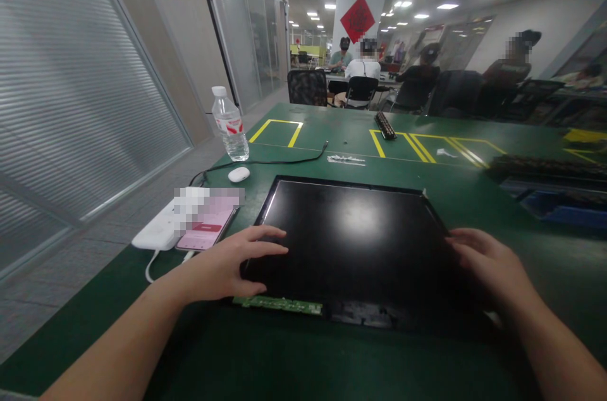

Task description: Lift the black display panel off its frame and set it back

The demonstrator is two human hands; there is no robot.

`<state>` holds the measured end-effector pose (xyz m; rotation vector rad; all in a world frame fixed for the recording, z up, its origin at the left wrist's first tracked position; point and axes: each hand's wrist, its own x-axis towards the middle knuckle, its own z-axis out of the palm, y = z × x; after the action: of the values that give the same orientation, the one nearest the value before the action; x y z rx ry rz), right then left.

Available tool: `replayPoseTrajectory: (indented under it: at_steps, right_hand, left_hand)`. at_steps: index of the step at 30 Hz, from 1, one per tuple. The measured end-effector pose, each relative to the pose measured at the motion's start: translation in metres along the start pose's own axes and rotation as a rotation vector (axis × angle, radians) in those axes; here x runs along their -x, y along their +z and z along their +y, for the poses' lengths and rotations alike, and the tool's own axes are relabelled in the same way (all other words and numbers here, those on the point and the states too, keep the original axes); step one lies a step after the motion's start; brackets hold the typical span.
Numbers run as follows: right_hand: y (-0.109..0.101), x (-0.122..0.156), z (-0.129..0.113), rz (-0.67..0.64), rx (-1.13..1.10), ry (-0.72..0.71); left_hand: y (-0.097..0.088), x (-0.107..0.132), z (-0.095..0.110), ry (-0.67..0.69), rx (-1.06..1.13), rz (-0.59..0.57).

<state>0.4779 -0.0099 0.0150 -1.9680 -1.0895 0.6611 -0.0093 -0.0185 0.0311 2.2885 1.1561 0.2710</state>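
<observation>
A black display panel [351, 236] lies flat on the green table in front of me, a bright reflection on its glossy face. Along its near edge runs a narrow green circuit board [279, 305], with dark plastic parts to the right of it. My left hand [237, 262] is at the panel's left edge, fingers apart and reaching over the surface. At the opposite edge is my right hand [488, 259], fingers together and bent against the frame. Its thumb is hardly visible.
Left of the panel are a phone [208, 227], a white power bank [159, 227], a white earbud case [239, 174] and a water bottle [230, 126]. A black cable [279, 162] crosses behind. Blue trays [559, 205] stand at right. People sit beyond the table.
</observation>
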Motion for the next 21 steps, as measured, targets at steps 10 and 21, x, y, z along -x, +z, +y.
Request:
replayPoseTrajectory:
  at_steps: [10,21]
  right_hand:
    - [0.0008,-0.0010,0.0010,-0.004,0.031,-0.010]
    - [0.0001,-0.0010,0.0030,-0.004,0.029,-0.059]
  left_hand:
    - [0.0012,-0.0004,-0.0030,0.028,0.003,0.009]
    - [0.0022,-0.0010,-0.0063,0.037,-0.005,0.020]
